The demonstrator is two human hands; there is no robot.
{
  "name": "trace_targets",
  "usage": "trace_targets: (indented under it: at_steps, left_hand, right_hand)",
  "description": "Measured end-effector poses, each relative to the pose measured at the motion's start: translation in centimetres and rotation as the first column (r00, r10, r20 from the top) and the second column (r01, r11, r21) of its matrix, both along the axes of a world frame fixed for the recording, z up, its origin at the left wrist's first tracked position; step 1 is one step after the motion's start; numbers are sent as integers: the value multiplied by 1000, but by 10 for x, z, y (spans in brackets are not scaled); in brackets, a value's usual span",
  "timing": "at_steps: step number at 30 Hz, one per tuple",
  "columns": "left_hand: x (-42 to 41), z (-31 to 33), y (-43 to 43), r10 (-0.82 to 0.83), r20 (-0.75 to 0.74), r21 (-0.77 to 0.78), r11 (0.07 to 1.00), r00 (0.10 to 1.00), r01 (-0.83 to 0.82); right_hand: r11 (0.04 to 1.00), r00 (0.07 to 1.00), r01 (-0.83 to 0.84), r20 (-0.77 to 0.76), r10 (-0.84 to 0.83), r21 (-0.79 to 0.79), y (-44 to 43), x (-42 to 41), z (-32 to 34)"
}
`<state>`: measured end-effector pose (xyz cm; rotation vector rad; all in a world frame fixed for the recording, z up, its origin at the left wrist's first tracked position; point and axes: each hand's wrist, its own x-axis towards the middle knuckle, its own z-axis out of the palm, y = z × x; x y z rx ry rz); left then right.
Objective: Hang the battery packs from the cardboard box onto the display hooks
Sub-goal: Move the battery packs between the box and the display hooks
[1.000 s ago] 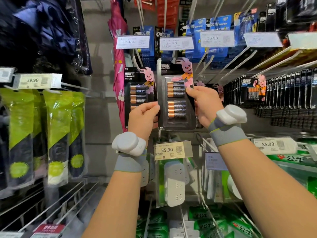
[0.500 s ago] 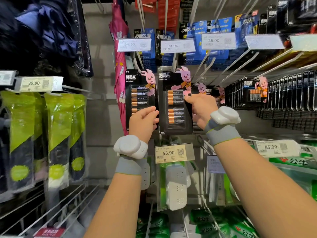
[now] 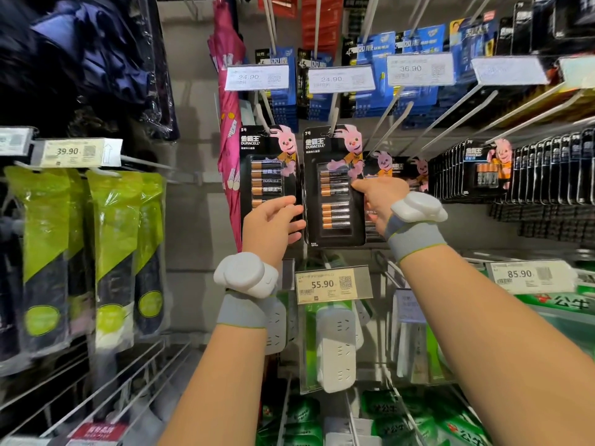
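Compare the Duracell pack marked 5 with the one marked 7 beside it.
The pack marked 5 holds thicker batteries; the pack marked 7 holds thinner ones in two groups. The left hand covers the bottom of the pack marked 5, while the right hand pinches the right edge of the pack marked 7. Both are black cards with a pink rabbit.

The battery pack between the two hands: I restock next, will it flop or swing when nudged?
Probably stiff: the battery pack hangs flat, unbent. Likely heavy for its size: many cells. On one hook, it may swing if pushed.
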<state>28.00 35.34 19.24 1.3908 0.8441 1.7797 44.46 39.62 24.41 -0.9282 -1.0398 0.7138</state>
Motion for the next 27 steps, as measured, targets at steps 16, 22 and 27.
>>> trace_targets:
  at_steps: [16,22,27]
  left_hand:
    - [-8,-4,-8,-2,-28,14,1000,1000,3]
    - [-2,-2,-12,-33,-3,21,999,999,33]
    - [9,-2,-22,-87,29,51,995,996,86]
  right_hand:
    - [995,992,100,72,-99,-8,2,17,-18]
    - [991,983,95,150,-109,96,-28,14,-28]
    - [993,975,1,221,-28,121,-60,14,-31]
